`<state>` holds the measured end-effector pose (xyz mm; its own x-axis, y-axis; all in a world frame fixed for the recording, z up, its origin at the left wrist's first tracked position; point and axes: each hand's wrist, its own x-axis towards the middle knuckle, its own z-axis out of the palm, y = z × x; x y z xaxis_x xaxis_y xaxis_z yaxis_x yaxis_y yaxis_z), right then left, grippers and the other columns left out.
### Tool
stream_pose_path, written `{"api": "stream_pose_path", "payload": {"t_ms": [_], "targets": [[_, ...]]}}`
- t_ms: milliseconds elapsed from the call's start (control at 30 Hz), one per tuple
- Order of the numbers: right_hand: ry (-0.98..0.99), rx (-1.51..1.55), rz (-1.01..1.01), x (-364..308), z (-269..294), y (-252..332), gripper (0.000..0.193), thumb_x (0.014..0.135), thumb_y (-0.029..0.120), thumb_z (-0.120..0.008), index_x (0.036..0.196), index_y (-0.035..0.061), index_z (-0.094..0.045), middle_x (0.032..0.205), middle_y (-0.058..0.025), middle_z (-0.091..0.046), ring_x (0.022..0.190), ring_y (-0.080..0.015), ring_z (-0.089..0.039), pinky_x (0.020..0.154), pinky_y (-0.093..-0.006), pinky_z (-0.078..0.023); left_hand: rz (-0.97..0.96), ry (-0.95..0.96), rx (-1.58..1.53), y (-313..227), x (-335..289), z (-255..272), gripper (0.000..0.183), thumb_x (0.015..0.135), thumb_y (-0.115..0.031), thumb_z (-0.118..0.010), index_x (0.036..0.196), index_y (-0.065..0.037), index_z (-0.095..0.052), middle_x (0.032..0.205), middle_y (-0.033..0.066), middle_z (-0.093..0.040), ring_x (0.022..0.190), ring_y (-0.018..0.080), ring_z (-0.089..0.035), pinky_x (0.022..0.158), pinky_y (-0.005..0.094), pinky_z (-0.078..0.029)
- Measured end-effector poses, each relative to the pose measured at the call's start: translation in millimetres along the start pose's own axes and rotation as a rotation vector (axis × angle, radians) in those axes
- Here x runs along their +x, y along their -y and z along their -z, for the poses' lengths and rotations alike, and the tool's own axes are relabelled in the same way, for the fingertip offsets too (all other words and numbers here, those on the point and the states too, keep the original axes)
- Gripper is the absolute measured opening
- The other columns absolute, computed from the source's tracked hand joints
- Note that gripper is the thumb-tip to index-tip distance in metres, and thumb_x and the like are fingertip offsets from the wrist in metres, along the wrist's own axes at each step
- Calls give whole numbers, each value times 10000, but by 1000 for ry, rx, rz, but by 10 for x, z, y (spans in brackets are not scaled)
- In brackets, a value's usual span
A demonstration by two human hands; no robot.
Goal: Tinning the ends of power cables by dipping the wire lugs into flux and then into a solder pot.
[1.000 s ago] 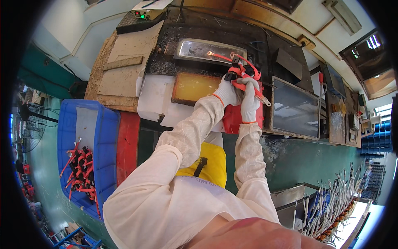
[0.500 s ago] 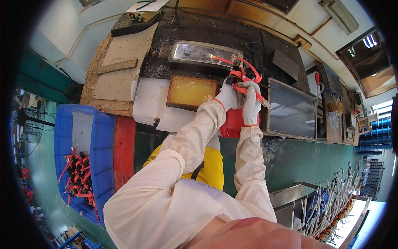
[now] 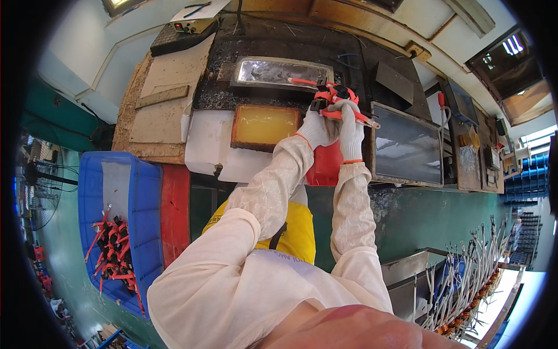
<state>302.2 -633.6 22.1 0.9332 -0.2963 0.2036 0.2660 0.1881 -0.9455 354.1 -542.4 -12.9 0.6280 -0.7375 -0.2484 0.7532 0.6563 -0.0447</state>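
Observation:
My gloved left hand [image 3: 318, 129] and gloved right hand [image 3: 350, 132] are together above the bench, both closed on a black part with red-sleeved leads [image 3: 333, 96]. The left fingers hold its black body from the left. From the right, my other hand grips the red leads. One lead points left over a long metal-framed trough with a shiny silvery surface [image 3: 273, 71]. Another, with a bare metal end, sticks out to the right of my right hand. Left of my left hand sits a brown-rimmed tray of yellow, amber-like material [image 3: 266, 127].
A framed grey tray [image 3: 407, 145] stands on the right. A red container [image 3: 325, 166] is under my hands. At left, a blue bin [image 3: 145, 232] holds several similar red-and-black parts [image 3: 114, 250]. White-leaded parts [image 3: 465, 279] fill a rack at lower right. Pliers [image 3: 197, 9] lie far left.
The leads, looped up high before, now lie lower and closer to the black body. Both hands stay on the part; the whole view has shifted slightly.

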Motion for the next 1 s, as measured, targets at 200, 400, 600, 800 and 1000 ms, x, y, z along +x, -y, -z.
{"api": "stream_pose_path", "payload": {"t_ms": [200,400,600,800,1000], "targets": [[30,-135,-36,32,-88,84,210,1000,198,-469,1000,36,-603,948,-86,-671,936,-193,-636,926,-335,-476,-77,-82,-33,49,-96,-164,443,1030,-469,-351,1067,-157,-663,991,5,-721,919,168,-709,833,311,-598],[46,-280,30,116,-71,59,261,1034,239,-457,1092,50,-628,996,-74,-688,926,-183,-650,857,-321,-521,-75,-54,-86,39,-49,-195,376,1028,-423,-374,1080,-165,-643,1057,24,-699,1004,181,-657,953,344,-511],[49,-356,-8,129,-282,191,258,996,228,-475,1056,47,-649,973,-98,-696,926,-200,-666,815,-326,-535,-107,113,-46,-73,97,-19,413,1032,-469,-401,984,-159,-670,957,-19,-730,840,144,-713,778,269,-602],[-51,-257,-70,251,26,9,280,997,249,-473,1067,65,-672,951,-74,-714,916,-182,-666,847,-315,-503,-48,30,48,29,-70,-355,394,1013,-473,-444,940,-149,-655,835,-29,-691,679,126,-659,665,237,-575],[-18,-222,-128,212,-43,65,292,1002,258,-469,1089,67,-672,960,-66,-720,930,-176,-664,876,-312,-488,9,88,-85,-59,-44,-236,382,994,-476,-481,925,-142,-652,828,-24,-690,682,119,-653,658,253,-568]]}}
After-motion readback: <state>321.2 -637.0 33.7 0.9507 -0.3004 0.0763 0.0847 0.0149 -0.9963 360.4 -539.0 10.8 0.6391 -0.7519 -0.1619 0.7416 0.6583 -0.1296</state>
